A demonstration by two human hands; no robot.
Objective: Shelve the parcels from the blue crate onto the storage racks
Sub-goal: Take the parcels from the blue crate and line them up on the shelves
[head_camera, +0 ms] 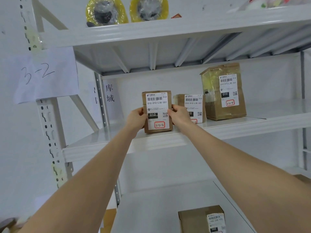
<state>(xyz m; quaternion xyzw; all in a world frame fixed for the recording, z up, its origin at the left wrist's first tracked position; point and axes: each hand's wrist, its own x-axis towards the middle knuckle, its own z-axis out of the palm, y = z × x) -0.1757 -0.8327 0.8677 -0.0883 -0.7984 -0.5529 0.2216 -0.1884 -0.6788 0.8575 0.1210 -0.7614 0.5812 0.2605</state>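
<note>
A small brown cardboard parcel (157, 105) with a white shipping label marked 3-2-2 stands upright near the front edge of the middle shelf (117, 148) of a white rack. My left hand (136, 119) grips its left side and my right hand (179, 115) grips its right side, thumbs on the label face. Just behind to the right stands a second small parcel (193, 105), partly hidden by my right hand. A taller taped parcel (223, 91) marked 3-2-4 stands further right. The blue crate is out of view.
A paper sign (45, 74) reading 3-2 hangs on the rack's left upright. Two yellow-wrapped rolls (148, 9) sit on the top shelf. Another labelled parcel (202, 219) rests on the lower shelf. Bare shelf surface lies left of the held parcel.
</note>
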